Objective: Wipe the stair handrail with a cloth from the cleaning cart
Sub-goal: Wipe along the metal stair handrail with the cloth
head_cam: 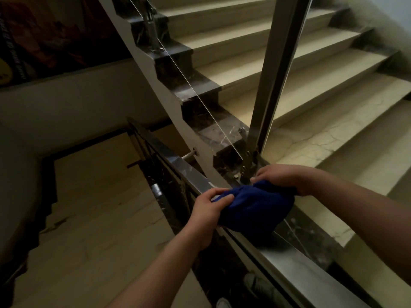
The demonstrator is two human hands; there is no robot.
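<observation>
A person leans over a stairwell with a blue cloth (pixel 255 207) bunched on the flat metal handrail (pixel 295 261), both bare hands on it. The left hand (pixel 209 210), at about eight o'clock from the cloth, pinches its near-left edge between thumb and fingers; the right hand (pixel 280 176), at about one o'clock, is closed over the far end, fingers curled into the fabric. The cloth lies across the rail right at the corner where the lower run, trailing off toward ten o'clock, meets the upright steel post (pixel 275 70) rising toward twelve.

By the look of it the fetching is done: the cloth is in hand and on the metal, and the cleaning cart is nowhere in view. The wiping seems under way or only starting. The rail's sheen gives no sure sign of which stretches are clean, so how much is left cannot be told; the long run toward five o'clock, the run toward ten and the post all may want attention.

No container shows: no bucket, bottle or tray. Marble steps (pixel 311 121) climb toward two o'clock; a landing floor (pixel 100 196) lies below at eight.
</observation>
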